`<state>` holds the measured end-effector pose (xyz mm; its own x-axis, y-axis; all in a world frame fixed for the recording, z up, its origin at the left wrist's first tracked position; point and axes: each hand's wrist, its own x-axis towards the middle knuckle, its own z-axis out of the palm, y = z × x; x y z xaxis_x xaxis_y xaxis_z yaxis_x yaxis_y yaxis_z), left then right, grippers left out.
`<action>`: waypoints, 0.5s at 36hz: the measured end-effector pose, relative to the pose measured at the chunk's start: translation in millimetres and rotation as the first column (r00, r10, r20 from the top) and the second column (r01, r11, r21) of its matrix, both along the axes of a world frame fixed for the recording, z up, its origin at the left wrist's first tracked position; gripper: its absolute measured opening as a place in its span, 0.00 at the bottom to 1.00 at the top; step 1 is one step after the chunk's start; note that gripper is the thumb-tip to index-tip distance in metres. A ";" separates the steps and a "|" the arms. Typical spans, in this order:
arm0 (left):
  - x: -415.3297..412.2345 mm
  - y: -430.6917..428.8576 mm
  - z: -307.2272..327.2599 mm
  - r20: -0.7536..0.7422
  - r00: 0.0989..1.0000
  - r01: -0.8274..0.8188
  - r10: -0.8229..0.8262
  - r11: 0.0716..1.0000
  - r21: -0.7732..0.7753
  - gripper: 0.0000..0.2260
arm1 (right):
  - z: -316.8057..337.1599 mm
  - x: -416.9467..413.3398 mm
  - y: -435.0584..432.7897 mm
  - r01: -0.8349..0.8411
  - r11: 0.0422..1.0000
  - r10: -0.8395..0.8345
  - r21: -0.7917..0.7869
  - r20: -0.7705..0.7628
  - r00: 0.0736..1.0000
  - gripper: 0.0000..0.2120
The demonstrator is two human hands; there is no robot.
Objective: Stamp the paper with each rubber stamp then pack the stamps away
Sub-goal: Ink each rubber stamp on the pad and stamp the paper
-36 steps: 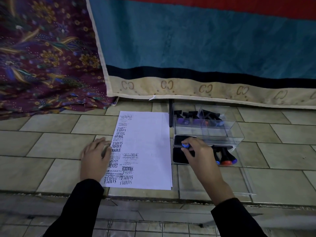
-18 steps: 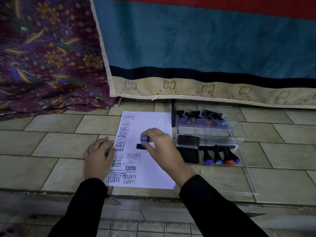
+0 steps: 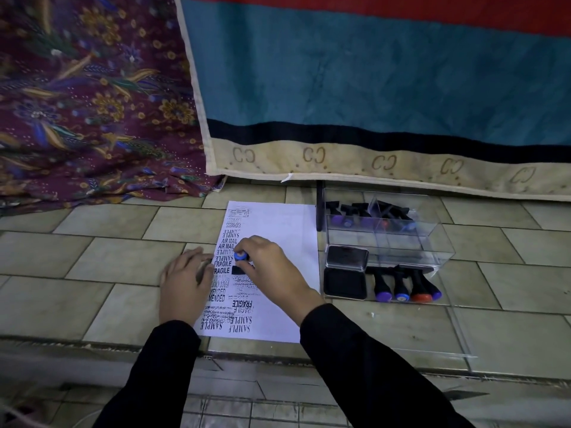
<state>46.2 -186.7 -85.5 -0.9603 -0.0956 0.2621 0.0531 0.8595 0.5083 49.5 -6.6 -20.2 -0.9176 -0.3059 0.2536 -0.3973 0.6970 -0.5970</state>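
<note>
Right hand (image 3: pixel 268 270) pinches the blue-capped black rubber stamp (image 3: pixel 241 256) between thumb and fingertips, with the stamp's base set down on the white sheet of paper (image 3: pixel 287 239), just right of a printed "FRAGILE". Left hand (image 3: pixel 185 282), fingers spread flat, presses the sheet's left edge against the beige tiled floor (image 3: pixel 92 261). Right of the paper are an open black ink pad tin (image 3: pixel 346 274), four black-handled stamps (image 3: pixel 401 285) lying side by side, and a clear plastic box (image 3: pixel 432 245) holding further stamps.
</note>
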 end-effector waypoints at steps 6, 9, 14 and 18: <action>0.2 0.9 2.4 0.002 1.000 -0.003 0.003 1.000 0.006 0.09 | -5.0 -1.0 -5.6 0.006 1.000 -0.006 0.025 -0.015 1.000 0.07; 0.3 0.8 2.8 0.002 1.000 0.004 -0.004 1.000 0.007 0.09 | -6.5 -0.3 -8.0 0.005 0.998 -0.003 0.055 -0.030 1.000 0.07; 0.7 1.0 2.1 0.000 1.000 0.000 0.000 1.000 0.011 0.09 | -3.9 1.4 -10.7 0.007 0.994 -0.002 0.113 -0.043 0.999 0.03; 0.6 0.5 1.0 0.000 1.000 -0.001 0.001 1.000 0.012 0.10 | 0.3 -0.9 -11.2 0.022 0.995 -0.020 0.102 -0.018 1.000 0.03</action>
<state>46.7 -186.2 -84.5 -0.9602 -0.0994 0.2610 0.0527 0.8532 0.5189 48.6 -17.7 -19.9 -0.9200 -0.3117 0.2374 -0.3913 0.7622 -0.5157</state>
